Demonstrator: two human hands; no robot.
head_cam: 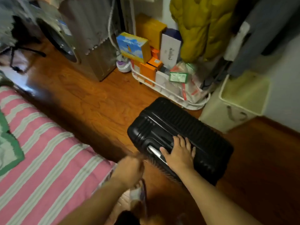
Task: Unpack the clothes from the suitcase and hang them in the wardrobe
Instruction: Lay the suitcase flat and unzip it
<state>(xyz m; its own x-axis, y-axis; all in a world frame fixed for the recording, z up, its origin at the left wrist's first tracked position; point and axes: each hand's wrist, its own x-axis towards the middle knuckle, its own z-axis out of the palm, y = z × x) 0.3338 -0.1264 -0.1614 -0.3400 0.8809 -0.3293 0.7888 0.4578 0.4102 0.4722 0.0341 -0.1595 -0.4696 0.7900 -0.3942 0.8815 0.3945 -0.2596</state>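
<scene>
Suitcase: black ribbed hard-shell suitcase (180,138), closed, lying flat on the wooden floor (90,101) at about 4 o'clock from frame centre.
Right hand: right hand (179,151) rests flat on the lid, fingers straight and slightly spread, beside the silver handle (156,152).
Left hand: left hand (129,169) at the suitcase's near edge, motion-blurred; finger state cannot be told.
Writing: white box (170,47) at 1 o'clock bears script, illegible.
Bed: pink-striped cover (48,159) at 8 o'clock.
</scene>
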